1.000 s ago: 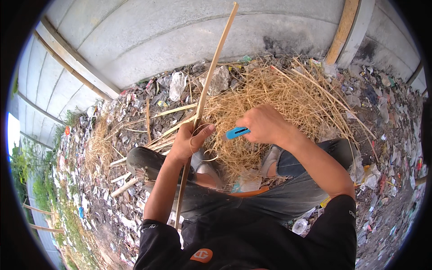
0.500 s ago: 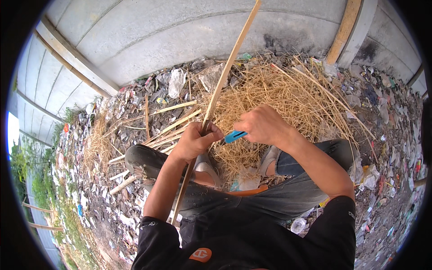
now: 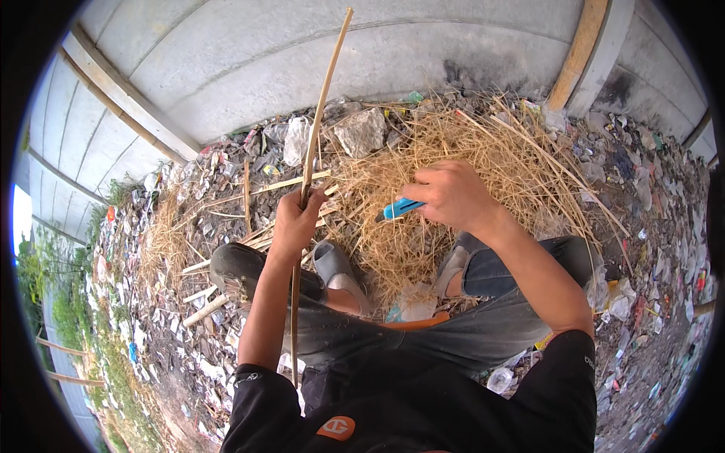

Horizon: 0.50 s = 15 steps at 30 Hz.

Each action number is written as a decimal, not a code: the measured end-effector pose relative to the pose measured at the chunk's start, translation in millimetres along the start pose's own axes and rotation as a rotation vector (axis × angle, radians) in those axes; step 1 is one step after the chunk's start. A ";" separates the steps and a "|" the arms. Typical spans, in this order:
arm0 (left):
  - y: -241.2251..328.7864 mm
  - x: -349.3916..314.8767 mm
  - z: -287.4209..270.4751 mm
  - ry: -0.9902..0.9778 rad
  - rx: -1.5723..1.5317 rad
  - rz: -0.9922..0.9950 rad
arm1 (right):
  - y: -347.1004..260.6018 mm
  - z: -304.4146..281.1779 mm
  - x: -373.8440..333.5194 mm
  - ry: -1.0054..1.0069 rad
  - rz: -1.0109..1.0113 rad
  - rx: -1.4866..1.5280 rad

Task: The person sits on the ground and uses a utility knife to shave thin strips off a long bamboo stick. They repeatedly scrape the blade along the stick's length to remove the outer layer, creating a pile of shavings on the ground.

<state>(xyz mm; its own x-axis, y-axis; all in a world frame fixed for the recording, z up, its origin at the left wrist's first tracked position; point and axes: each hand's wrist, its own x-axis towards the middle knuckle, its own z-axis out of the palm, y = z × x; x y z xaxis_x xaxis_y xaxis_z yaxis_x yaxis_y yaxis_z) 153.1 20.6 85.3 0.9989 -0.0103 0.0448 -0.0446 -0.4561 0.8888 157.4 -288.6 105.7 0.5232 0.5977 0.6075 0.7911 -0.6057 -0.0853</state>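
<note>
My left hand (image 3: pixel 298 219) is closed around a long, thin bamboo strip (image 3: pixel 320 113). The strip stands nearly upright in the view, its upper end before the wall and its lower end passing beside my left forearm. In my right hand (image 3: pixel 456 195) is a blue utility knife (image 3: pixel 402 208), gripped with its dark tip pointing left toward the strip. Knife and strip are apart. Below both hands lies a heap of straw-coloured bamboo shavings (image 3: pixel 400 249), between my feet and beyond them.
Several cut bamboo strips (image 3: pixel 291 181) lie on the ground at the left. A grey stone (image 3: pixel 360 133) sits by the concrete wall (image 3: pixel 302 68). Something orange (image 3: pixel 419 323) lies under my crossed legs. Plastic litter (image 3: pixel 649 302) covers the ground on both sides.
My left hand has moved left and slightly up with the bamboo strip, whose upper end has swung left. My right hand has risen a little with the knife, leaving a wider gap between them.
</note>
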 end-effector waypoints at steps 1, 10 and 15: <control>-0.2 1.0 -0.9 0.037 0.067 0.048 | 2.0 -0.1 0.0 0.021 0.041 0.003; 43.2 -33.4 41.6 -0.264 -0.177 -0.053 | -22.2 9.8 1.8 -0.034 0.259 0.173; 34.0 -29.2 45.9 -0.314 -0.217 -0.041 | -26.6 8.5 1.2 -0.145 0.420 0.289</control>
<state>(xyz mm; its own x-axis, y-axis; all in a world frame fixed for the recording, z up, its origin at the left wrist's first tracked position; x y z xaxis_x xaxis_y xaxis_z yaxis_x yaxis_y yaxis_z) 122.9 -35.4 93.2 0.9533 -0.2834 -0.1048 0.0277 -0.2635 0.9643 139.7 -267.2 101.9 0.8359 0.4139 0.3604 0.5486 -0.6514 -0.5242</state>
